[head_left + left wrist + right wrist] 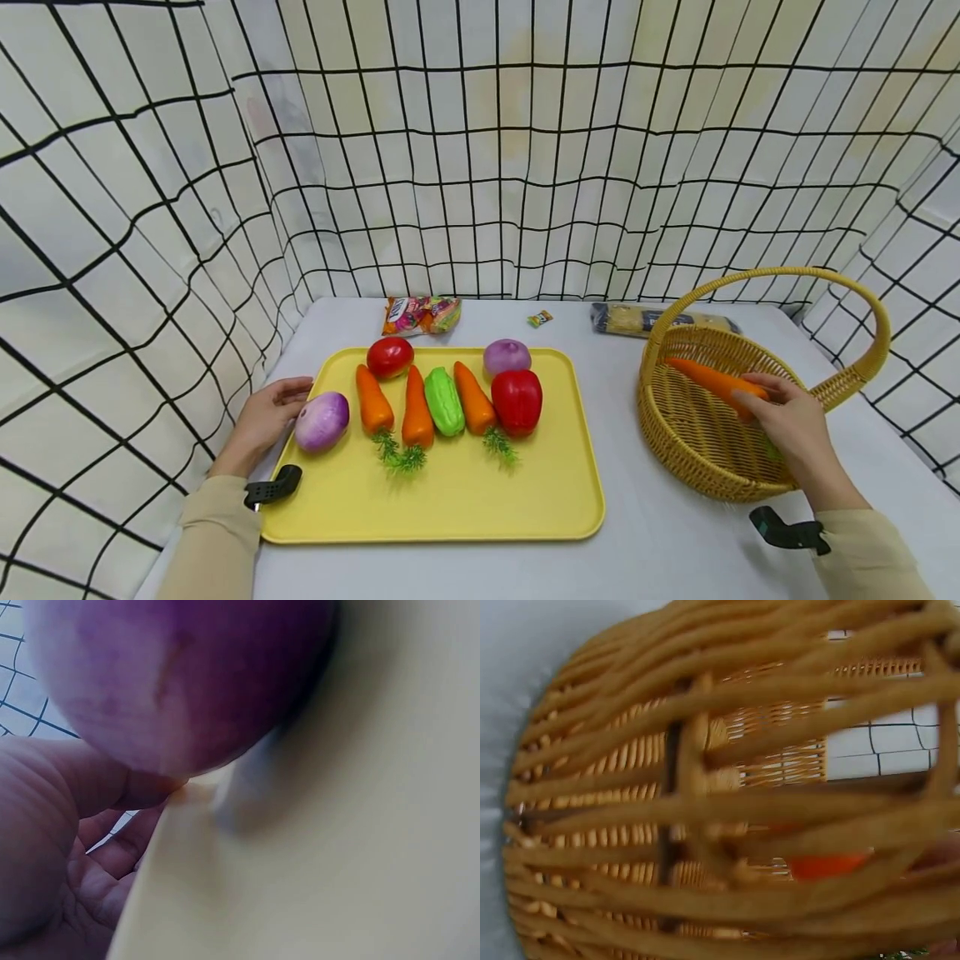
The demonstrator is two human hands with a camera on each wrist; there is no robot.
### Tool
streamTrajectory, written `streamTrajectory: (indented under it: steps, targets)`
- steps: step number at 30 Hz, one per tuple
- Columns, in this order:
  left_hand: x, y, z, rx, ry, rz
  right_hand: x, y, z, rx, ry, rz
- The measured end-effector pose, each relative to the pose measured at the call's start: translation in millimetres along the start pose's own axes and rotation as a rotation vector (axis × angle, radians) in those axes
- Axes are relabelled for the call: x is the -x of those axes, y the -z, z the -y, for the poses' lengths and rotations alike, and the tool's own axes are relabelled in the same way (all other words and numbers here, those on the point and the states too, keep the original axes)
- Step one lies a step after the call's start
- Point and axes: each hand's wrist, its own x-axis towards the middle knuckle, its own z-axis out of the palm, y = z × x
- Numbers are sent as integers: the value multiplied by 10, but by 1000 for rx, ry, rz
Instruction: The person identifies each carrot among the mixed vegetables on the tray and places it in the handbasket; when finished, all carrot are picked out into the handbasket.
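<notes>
My right hand (pixel 797 421) reaches over the basket's near rim and grips an orange carrot (pixel 708 379) by its thick end. The carrot lies slanted inside the wicker basket (pixel 675 454); the right wrist view shows a bit of its orange (pixel 829 864) through the weave. My left hand (pixel 262 421) holds the left edge of the yellow tray (pixel 450 512). In the left wrist view its thumb (pixel 112 784) is at the tray rim beneath a purple onion (pixel 187 682), with the other fingers curled outside the rim.
On the tray lie three carrots (pixel 417 408), a green vegetable (pixel 445 402), a tomato (pixel 390 357), a red bell pepper (pixel 516 402) and a second onion (pixel 507 357). Behind stand a candy bag (pixel 422 315), a small wrapped sweet (pixel 539 318) and a noodle pack (pixel 626 319). The basket handle (pixel 873 333) arches high.
</notes>
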Motion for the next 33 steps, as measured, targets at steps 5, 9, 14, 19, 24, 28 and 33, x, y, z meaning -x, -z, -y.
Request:
streamTrajectory:
  steps: [5, 9, 14, 19, 24, 28, 33]
  targets:
    - [-2, 3, -10, 0, 3, 1, -33, 17, -48, 118, -17, 8]
    - [-6, 7, -5, 0, -1, 3, -53, 35, -96, 167, -7, 41]
    - [1, 13, 9, -4, -4, 6, -106, 53, -132, 160, 4, 136]
    - [6, 0, 1, -5, -4, 2, -156, 66, -143, 140, -52, 123]
    - [5, 0, 8, -15, -2, -4, -190, 87, -162, 141, -65, 133]
    - [-4, 5, 8, -22, -6, -8, -192, 105, -179, 105, -52, 162]
    - [2, 10, -3, -20, 4, -6, -154, 97, -144, 138, -30, 143]
